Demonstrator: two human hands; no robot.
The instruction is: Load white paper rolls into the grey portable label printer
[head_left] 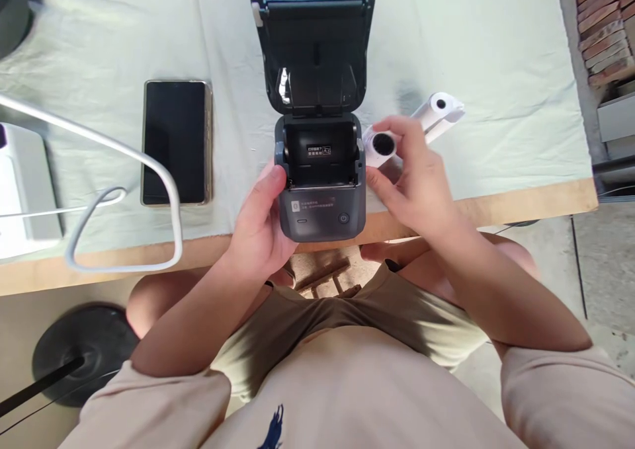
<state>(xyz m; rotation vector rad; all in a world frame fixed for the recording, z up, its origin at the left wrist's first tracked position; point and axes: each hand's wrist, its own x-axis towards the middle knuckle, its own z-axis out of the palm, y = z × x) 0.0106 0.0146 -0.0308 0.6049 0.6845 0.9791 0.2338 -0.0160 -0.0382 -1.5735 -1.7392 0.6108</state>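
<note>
A small dark grey printer (321, 198) stands at the table's near edge with its lid (314, 45) swung open and its paper bay empty. My left hand (262, 221) grips the printer's left side. My right hand (414, 178) holds a white paper roll (381, 146) just right of the open bay, its dark core facing me. A second white paper roll (440, 110) lies on the cloth behind my right hand.
A black phone (176, 141) lies face up left of the printer. A white cable (124, 191) loops over the table's near left edge beside a white device (22, 191). The pale green cloth (496, 52) covers the wooden table (536, 201). A round black stand base (84, 353) sits on the floor.
</note>
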